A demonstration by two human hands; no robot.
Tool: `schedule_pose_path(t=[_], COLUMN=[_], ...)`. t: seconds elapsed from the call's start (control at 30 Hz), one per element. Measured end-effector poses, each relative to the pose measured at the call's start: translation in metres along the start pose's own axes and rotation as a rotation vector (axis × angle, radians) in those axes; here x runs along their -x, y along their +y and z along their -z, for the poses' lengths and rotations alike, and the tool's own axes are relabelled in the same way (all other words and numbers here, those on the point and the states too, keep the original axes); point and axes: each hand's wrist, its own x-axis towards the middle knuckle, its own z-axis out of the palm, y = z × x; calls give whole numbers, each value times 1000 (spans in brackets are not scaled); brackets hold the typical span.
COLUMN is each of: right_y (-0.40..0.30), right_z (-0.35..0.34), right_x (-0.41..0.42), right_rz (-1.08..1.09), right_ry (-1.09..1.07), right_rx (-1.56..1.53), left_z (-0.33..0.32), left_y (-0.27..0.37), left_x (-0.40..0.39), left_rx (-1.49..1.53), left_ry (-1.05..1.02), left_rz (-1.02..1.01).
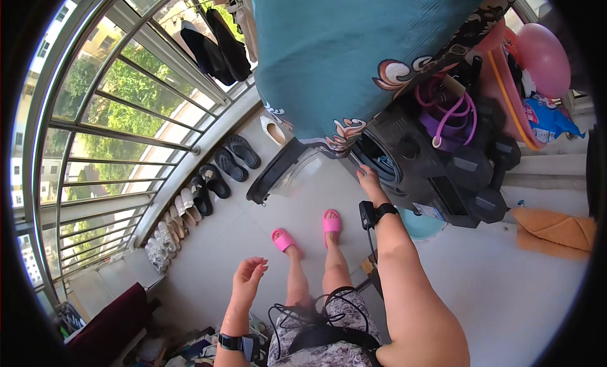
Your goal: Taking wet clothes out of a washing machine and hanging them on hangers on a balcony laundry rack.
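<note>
My left hand (250,275) hangs over the tiled floor, its fingers loosely curled and nothing in it. My right hand (369,181) reaches to the rim of a front-loading washing machine (403,129). Its fingertips are at a thin pale strip beside the drum opening; whether they grip it is not clear. Inside the drum (379,156), dark and bluish cloth shows in part. The machine's round door (280,172) stands swung out to the left. A large teal patterned cloth (341,58) hangs in front, covering part of the machine.
Black dumbbells (474,170), a purple tube (468,113) and a pink basin (510,96) sit on or by the machine. A pale green basin (422,224) lies below. Several shoes (227,164) line the railed window (123,125). Dark socks (227,46) hang above. Clutter (189,348) lies lower left.
</note>
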Motion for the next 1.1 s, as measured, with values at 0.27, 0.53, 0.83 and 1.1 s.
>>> schedule_pose_path(t=[0.27, 0.53, 0.83, 1.1], right_y=[50, 33, -29, -76], right_z=[-73, 11, 115, 102], right_x=[-143, 47, 239, 316], right_rz=[-368, -241, -192, -121], right_ry=[6, -190, -662, -1094], right_rx=[-1583, -1327, -1468, -833], left_z=[0, -23, -84, -185], left_y=[-77, -32, 15, 23], left_x=[-24, -36, -68, -96], left_rx=[8, 8, 33, 84], left_ry=[51, -54, -397, -675], left_rz=[132, -75, 138, 359])
